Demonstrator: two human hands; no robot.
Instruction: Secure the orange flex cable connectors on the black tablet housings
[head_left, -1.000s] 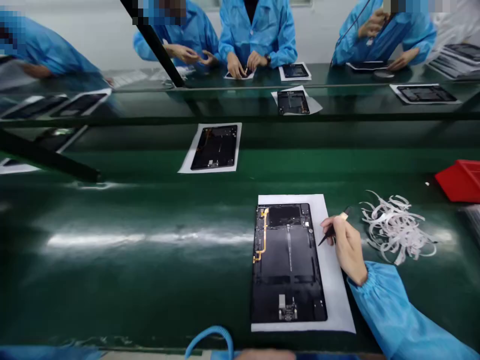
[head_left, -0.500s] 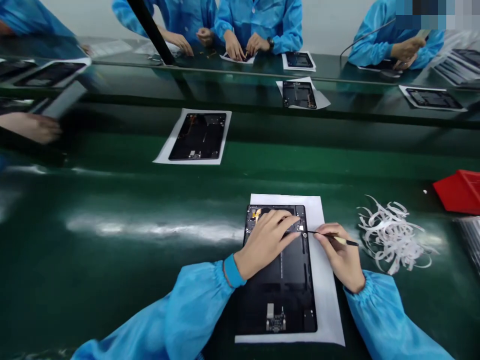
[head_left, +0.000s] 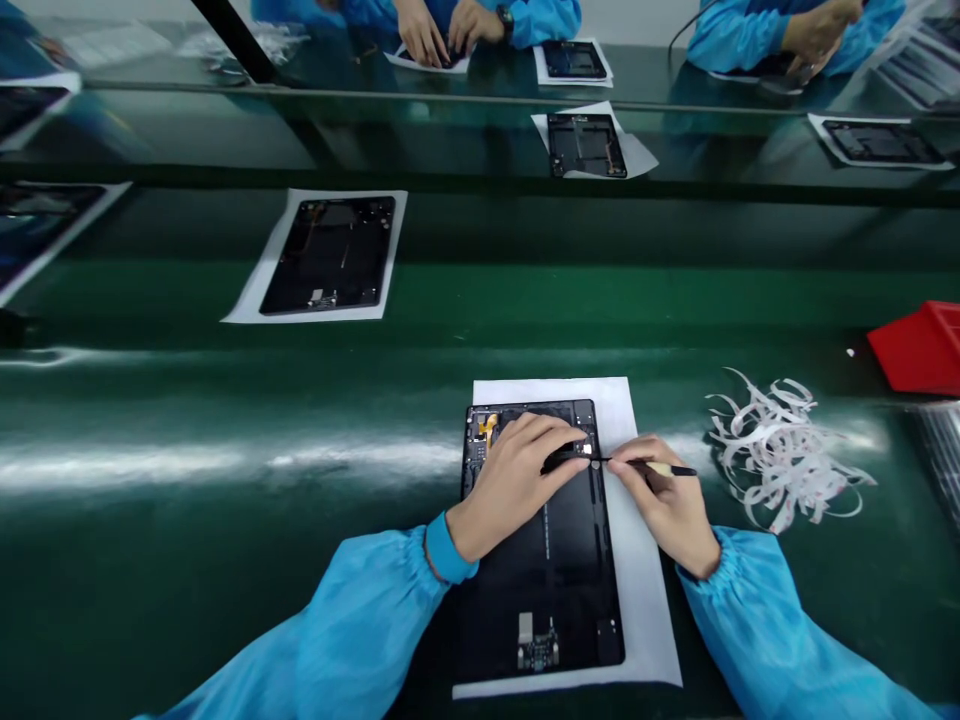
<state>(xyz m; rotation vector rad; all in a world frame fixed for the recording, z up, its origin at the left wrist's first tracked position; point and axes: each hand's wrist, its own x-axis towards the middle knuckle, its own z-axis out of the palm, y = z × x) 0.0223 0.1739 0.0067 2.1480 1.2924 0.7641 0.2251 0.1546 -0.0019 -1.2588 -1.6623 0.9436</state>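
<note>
The fingertips of the left hand lie spread and flat on the upper part of the open tablet chassis, pressing down near its top right corner and gripping nothing. Beside them the right hand pinches a thin dark tool pen-fashion between thumb and forefinger, closed tight round it, with the tip laid across the chassis's right edge, near the small white component by the left fingertips.

A second ago the left hand was nowhere on the chassis and the right held the tool off its right edge, tip clear of it. Half a second ago the left hand had come down and the tip had reached the edge. Now both sit almost as they did then, the tip a shade further in — so the reaching looks finished and the fine work at that corner is, I'd judge, under way, the left hand steadying.

The chassis lies lengthwise on a white sheet, straight in front of the person. Right of the chassis is a heap of curled white strips, and beyond that a red tray. Up and left of the chassis another opened tablet rests on its own sheet — further back, other people's hands work at theirs.
</note>
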